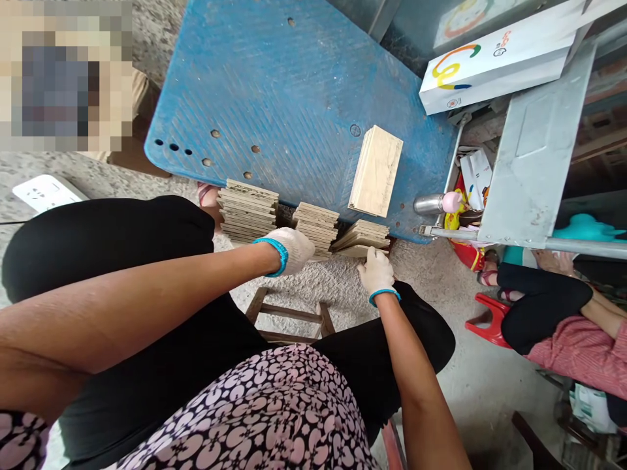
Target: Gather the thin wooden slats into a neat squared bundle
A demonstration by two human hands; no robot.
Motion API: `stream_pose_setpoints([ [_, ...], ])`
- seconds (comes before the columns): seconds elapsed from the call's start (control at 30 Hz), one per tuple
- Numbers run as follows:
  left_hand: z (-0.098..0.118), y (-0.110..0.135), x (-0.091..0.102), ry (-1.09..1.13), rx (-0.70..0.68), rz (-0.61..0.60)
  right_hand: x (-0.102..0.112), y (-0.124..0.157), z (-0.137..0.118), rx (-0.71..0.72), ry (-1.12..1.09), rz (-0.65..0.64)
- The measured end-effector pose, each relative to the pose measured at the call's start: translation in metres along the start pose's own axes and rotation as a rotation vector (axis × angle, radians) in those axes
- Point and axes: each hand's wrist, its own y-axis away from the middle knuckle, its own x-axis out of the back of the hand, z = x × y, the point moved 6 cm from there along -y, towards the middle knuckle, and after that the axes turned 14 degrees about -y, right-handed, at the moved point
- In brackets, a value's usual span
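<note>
My left hand (292, 251), in a white knit glove with a blue cuff, is curled against the lower left side of the middle stack of thin wooden boards (317, 225). What its fingers hold, if anything, is hidden. My right hand (377, 269), gloved alike, grips the near edge of a wooden board (360, 250) at the bottom of the right stack, whose boards fan out at a tilt. Another stack of boards (249, 210) stands to the left. On the blue plastic surface (294, 98) lies a neat pile of pale boards (379, 173).
A metal bottle with a pink cap (431, 203) lies by the right edge, near a metal frame (539, 143). A white paper bag (499, 62) is beyond. A wooden stool (289, 313) shows between my knees. Another person (563, 320) sits at right. A power strip (46, 192) lies left.
</note>
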Motion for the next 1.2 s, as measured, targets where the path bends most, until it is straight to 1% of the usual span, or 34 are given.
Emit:
stream_pose_setpoints([
  [0.17,0.003,0.004,0.004,-0.008,-0.018,-0.038,-0.002,0.004,0.003,0.01,0.043,0.057],
  [0.33,0.002,0.004,0.003,-0.014,-0.017,-0.03,-0.004,0.0,0.01,0.01,0.062,0.103],
  [0.5,0.002,0.002,0.0,-0.014,-0.019,0.004,-0.003,-0.003,0.015,-0.022,0.027,0.082],
  [0.7,0.006,0.006,0.007,-0.009,-0.033,-0.044,-0.006,-0.001,0.017,-0.057,0.012,0.081],
  [0.83,0.006,0.007,0.009,-0.014,-0.024,-0.066,-0.012,0.001,0.013,-0.038,0.097,0.045],
  [0.93,0.005,0.004,0.007,-0.008,-0.03,-0.044,-0.015,0.002,0.009,0.009,0.15,0.036],
  [1.03,0.005,0.001,0.003,-0.009,-0.029,-0.047,-0.022,0.001,0.004,0.074,0.161,-0.036],
  [1.2,0.005,0.002,0.003,-0.012,-0.014,-0.057,-0.046,0.003,0.002,0.085,0.152,-0.273],
])
